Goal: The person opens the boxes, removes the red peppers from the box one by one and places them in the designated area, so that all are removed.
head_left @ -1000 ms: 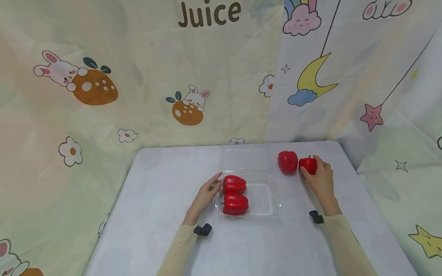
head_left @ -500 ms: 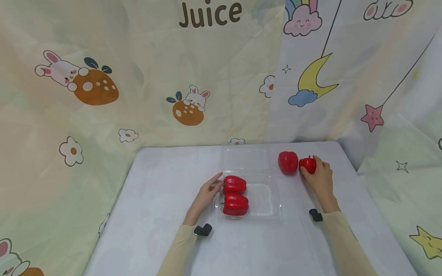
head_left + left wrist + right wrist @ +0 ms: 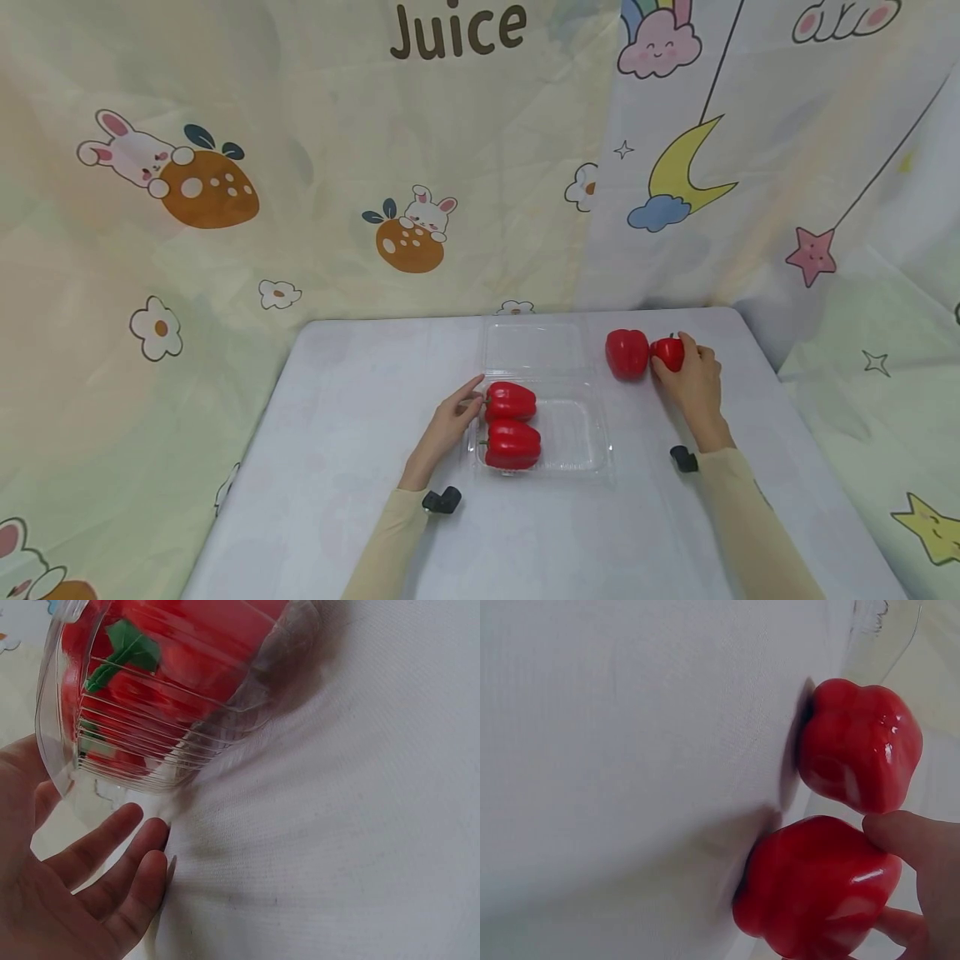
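risk: the pepper (image 3: 668, 353) looks glossy and rounded, so it could slip from the right hand (image 3: 697, 385) or roll on the bench (image 3: 360, 467); it may also bump the second pepper (image 3: 626, 353) just beside it.
tray risk: the clear tray (image 3: 577, 433) looks light and could skid if the left hand (image 3: 446, 427) pushes it.
right fingers: curled round the pepper, thumb (image 3: 907, 836) on its near side.
left fingers: relaxed and spread, resting at the tray's left wall.
pepper: small, shiny red, green stem, on the bench under the right fingers.
tray: holds two peppers beside the left fingertips.
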Available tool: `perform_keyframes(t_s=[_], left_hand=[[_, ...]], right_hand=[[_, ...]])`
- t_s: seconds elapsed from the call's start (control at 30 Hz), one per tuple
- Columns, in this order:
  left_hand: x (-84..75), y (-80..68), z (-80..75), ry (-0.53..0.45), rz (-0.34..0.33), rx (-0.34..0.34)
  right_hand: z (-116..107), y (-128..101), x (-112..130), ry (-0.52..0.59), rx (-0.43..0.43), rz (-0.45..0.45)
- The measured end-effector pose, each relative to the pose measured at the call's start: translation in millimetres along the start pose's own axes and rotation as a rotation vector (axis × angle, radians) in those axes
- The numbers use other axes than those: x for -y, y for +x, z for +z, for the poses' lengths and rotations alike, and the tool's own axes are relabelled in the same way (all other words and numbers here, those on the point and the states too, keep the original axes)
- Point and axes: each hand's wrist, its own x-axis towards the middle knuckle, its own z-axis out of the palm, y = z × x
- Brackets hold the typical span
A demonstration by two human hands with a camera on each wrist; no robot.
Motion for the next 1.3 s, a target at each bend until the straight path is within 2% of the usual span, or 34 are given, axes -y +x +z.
perform_keyframes(t_s=[0.33,1.3], left_hand=[[1.6,1.0,0.9,0.0,-0.012,-0.001],[1.2,-0.6,1.8,0.004,-0.003,-0.008]], right_hand=[[-1.6,3.6,0.8,-0.04,0.028,-0.001],[-6.2,7.2,-1.9,-0.035,0.078,0.01]])
